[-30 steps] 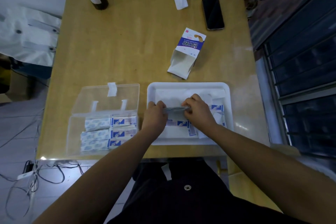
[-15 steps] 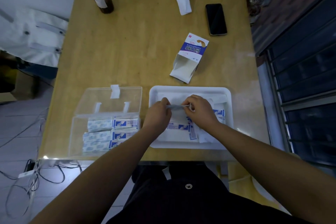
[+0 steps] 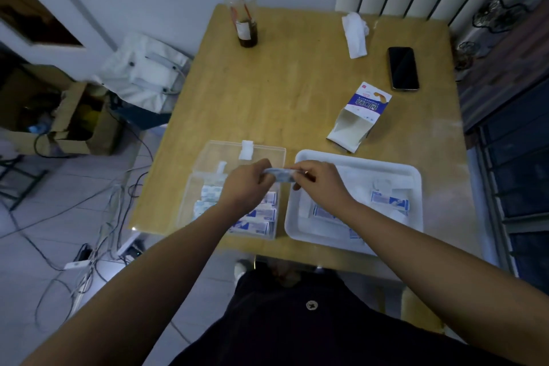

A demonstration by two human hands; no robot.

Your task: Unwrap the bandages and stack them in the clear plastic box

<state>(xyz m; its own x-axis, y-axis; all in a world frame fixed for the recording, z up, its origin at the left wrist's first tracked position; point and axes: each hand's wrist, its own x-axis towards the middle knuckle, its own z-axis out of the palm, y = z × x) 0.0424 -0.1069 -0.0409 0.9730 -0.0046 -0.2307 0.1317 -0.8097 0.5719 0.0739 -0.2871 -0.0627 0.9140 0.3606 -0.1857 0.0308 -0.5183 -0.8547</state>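
Note:
A small blue-and-white bandage (image 3: 280,174) is stretched between my two hands, above the gap between box and tray. My left hand (image 3: 248,186) pinches its left end and hovers over the clear plastic box (image 3: 208,157), whose lid lies open behind it. My right hand (image 3: 319,183) pinches the right end over the left edge of the white tray (image 3: 416,184). Several bandages (image 3: 261,215) lie stacked in the box, partly hidden by my left arm. More bandages (image 3: 389,202) lie in the tray.
On the wooden table (image 3: 297,92) an opened bandage carton (image 3: 358,119) lies behind the tray. Farther back are a black phone (image 3: 403,67), a crumpled tissue (image 3: 355,34) and a drink cup with a straw (image 3: 245,24). Cables and a cardboard box are on the floor at the left.
Both hands have carried the bandage left, from over the tray to the gap beside the box. The camera has tilted up, showing more of the room.

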